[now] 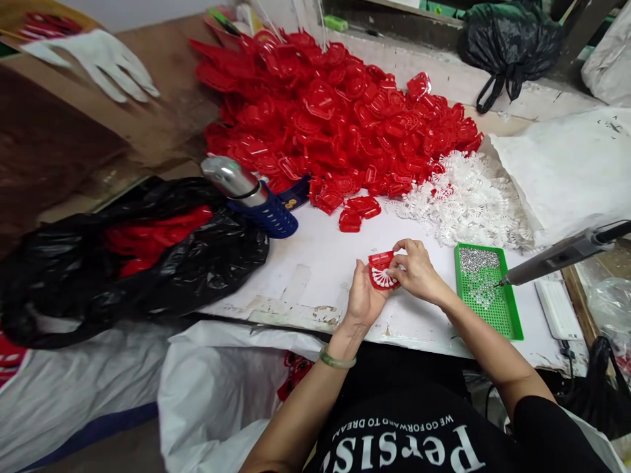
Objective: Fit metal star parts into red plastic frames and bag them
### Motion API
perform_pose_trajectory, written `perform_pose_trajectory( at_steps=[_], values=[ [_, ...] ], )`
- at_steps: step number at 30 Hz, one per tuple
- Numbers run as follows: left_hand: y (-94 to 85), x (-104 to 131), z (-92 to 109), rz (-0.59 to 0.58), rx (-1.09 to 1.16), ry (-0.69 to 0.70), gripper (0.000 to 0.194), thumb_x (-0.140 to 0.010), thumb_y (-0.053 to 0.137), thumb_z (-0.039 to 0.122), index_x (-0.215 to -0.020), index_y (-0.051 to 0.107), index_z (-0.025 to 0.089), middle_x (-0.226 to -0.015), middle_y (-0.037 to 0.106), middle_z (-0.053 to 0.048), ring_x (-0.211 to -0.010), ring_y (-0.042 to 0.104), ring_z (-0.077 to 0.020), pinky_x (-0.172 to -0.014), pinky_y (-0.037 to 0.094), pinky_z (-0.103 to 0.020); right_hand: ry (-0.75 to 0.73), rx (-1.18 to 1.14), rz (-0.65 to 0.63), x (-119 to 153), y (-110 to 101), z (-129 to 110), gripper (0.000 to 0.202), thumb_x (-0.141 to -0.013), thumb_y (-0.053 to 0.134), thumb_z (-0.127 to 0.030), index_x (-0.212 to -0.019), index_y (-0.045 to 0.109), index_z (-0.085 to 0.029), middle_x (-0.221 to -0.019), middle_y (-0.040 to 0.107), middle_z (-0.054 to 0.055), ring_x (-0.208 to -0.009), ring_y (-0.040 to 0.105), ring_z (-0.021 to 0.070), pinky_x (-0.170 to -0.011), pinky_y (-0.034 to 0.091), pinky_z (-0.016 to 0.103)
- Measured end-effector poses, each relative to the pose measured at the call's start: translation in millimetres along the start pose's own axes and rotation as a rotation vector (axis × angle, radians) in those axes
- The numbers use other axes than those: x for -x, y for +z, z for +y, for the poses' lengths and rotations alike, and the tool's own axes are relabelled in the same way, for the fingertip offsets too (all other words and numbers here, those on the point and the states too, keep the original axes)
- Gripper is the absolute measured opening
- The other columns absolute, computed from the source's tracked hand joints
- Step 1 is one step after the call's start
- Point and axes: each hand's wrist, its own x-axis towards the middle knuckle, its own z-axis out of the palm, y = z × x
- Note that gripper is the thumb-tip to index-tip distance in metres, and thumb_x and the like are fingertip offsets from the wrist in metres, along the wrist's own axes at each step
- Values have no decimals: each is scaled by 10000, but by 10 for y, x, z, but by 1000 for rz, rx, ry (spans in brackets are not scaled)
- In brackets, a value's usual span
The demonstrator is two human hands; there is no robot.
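Over the white table top [315, 263], the left hand [362, 299] cups a small red plastic shell [380, 266] while the right hand [417, 269] pinches what looks like a white fan-shaped plastic insert [385, 280] against it, with the green plastic tray of tiny silver screws [513, 325] just right, and heaps of red plastic shells [335, 112] and white plastic inserts [468, 197] beyond.

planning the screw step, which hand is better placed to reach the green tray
Right, probably. The right hand sits beside the green tray, while the left hand cradles the red piece from below.

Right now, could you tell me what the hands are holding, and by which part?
Both hold one red plastic piece with a white fan-shaped insert: left hand cups it underneath, right hand fingers pinch its right edge.
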Motion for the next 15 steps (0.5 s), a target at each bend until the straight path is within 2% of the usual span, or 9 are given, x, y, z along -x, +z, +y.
perform_pose_trajectory(
  at_steps=[5, 9, 15],
  values=[
    [9, 42, -37, -27, -24, 9, 344, -939, 485, 419, -1065, 647, 143, -1076, 700, -104, -989, 654, -189, -864, 523, -328, 21, 17, 77, 89, 77, 75, 125, -868, 619, -272, -825, 687, -176, -1208, 525, 109, -1134, 443, 276, -946, 402, 450],
    [-9, 53, -33, -15, -48, -32, 349, -943, 472, 421, -1041, 647, 135, -1045, 704, -107, -982, 656, -199, -863, 529, -343, -68, 81, 0, 107, -33, 28, 151, -884, 601, -290, -832, 694, -184, -1162, 552, 101, -1059, 462, 268, -889, 406, 443],
    [15, 74, -24, -16, -28, -25, 490, -991, 338, 492, -1065, 631, 105, -1038, 700, -145, -1012, 657, -235, -866, 536, -390, -42, 97, -101, 73, -159, -11, 180, -874, 610, -279, -770, 708, -169, -1187, 537, 110, -1095, 430, 292, -897, 406, 471]
  ],
)
